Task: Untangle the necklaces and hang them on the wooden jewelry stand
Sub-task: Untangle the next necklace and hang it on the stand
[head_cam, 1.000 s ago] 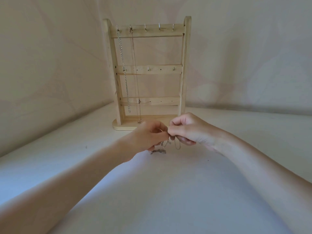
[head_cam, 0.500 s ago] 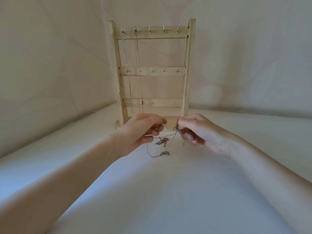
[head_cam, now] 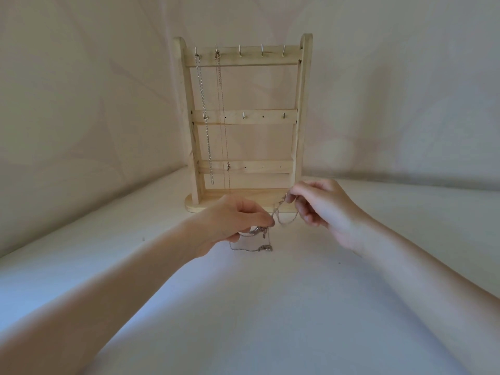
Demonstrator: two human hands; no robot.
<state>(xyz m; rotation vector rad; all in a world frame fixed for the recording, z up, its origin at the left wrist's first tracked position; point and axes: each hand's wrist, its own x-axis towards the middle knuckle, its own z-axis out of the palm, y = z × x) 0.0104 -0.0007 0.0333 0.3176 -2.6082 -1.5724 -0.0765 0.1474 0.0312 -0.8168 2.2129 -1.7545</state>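
The right hand pinched the clasp end of a thin silver chain between thumb and forefinger, while the left hand pinched the same tangled chain lower down, its pendants drooping onto the white worktop. Just behind stood the wooden jewelry stand, with a chunky chain necklace and a fine necklace hanging from its two leftmost top hooks.
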